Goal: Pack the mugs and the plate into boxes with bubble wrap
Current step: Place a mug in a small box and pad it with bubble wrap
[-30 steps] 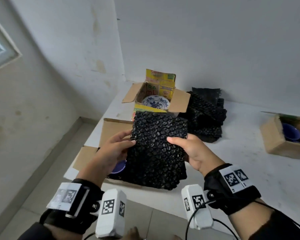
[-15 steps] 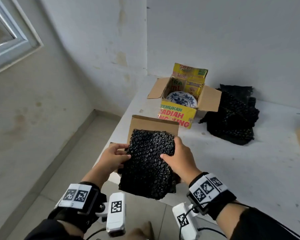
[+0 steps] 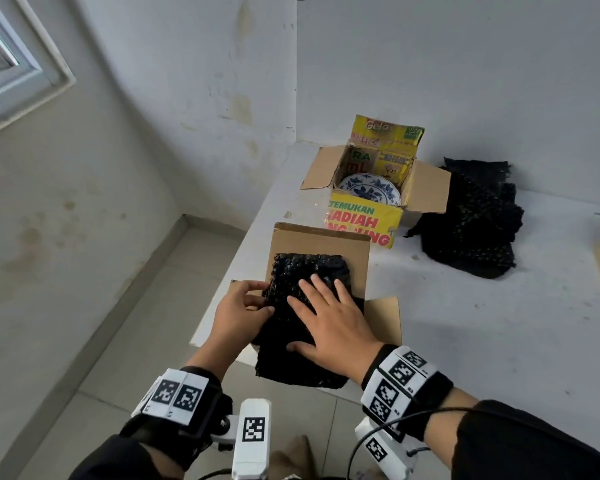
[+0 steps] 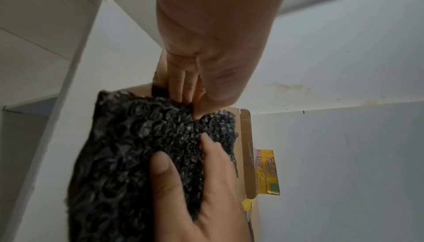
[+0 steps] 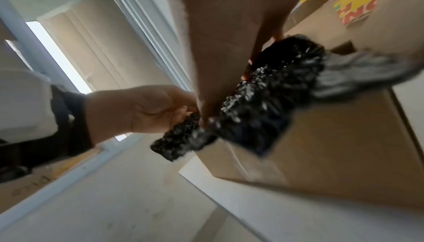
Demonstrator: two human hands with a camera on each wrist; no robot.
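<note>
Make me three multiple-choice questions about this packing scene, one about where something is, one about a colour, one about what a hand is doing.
1. Where is the blue-patterned plate?
A. In the yellow printed box
B. On the floor
C. On the spare bubble wrap pile

2. What colour is the bubble wrap sheet under the hands?
A. Clear
B. Black
C. Pink

3. What is the right hand doing?
A. Hanging idle
B. Gripping a mug
C. Pressing flat on the sheet

Answers: 1 A, the plate sits inside the open yellow box. 2 B, the bubbles look black. 3 C, its fingers are spread straight on the sheet over the plain box.
</note>
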